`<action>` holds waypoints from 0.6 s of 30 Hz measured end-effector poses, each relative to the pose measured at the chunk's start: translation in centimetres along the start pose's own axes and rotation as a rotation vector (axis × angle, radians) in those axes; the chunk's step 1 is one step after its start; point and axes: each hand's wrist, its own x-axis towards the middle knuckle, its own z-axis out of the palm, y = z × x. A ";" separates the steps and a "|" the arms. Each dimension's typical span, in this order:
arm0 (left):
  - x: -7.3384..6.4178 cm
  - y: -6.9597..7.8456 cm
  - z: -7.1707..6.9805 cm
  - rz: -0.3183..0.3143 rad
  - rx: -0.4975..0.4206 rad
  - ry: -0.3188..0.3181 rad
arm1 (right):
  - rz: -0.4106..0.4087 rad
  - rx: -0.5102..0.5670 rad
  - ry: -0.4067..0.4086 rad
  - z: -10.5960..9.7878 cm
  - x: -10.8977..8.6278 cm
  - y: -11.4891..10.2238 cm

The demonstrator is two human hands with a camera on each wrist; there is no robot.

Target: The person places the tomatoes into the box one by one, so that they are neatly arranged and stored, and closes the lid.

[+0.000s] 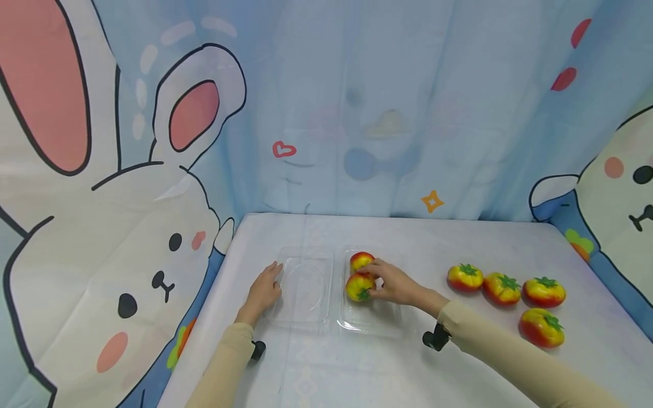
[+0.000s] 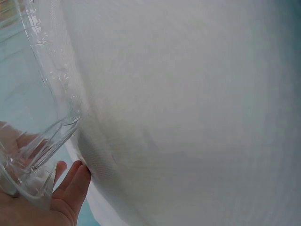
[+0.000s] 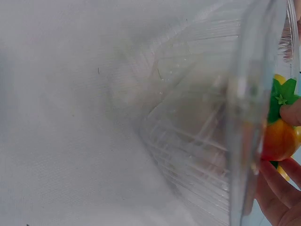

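A clear plastic clamshell box lies open on the table, its flat lid half (image 1: pixel 306 317) at left and its tray half (image 1: pixel 374 323) at right. My left hand (image 1: pixel 263 292) rests at the lid's left edge, fingers mostly straight; some show through the plastic in the left wrist view. With thumb and fingers, my right hand (image 1: pixel 393 283) grips a red-and-yellow toy persimmon (image 1: pixel 357 287) with a green leafy top, over the tray. Another toy persimmon (image 1: pixel 361 259) sits behind it at the tray's far end. In the right wrist view, the gripped persimmon (image 3: pixel 280 141) appears beyond the clear wall.
Several more toy persimmons stand on the right of the table: one at left (image 1: pixel 465 277), one beside it (image 1: pixel 501 289), one farther right (image 1: pixel 545 292) and one nearer (image 1: pixel 542 327). A curtain with cartoon rabbits (image 1: pixel 388 113) hangs behind the white table (image 1: pixel 439 374).
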 end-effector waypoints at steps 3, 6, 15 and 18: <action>0.1 0.0 0.0 0.002 -0.001 0.000 | 0.039 -0.019 0.002 0.0 -0.1 0.2; 0.2 -0.1 0.2 0.013 -0.001 0.003 | 0.070 -0.028 -0.006 0.0 -0.1 0.4; 0.2 -0.1 0.2 0.025 -0.005 0.014 | 0.073 -0.029 0.005 -0.3 -0.3 0.4; 0.1 -0.1 0.1 0.019 -0.008 0.013 | 0.074 -0.021 0.007 -0.4 -0.4 0.4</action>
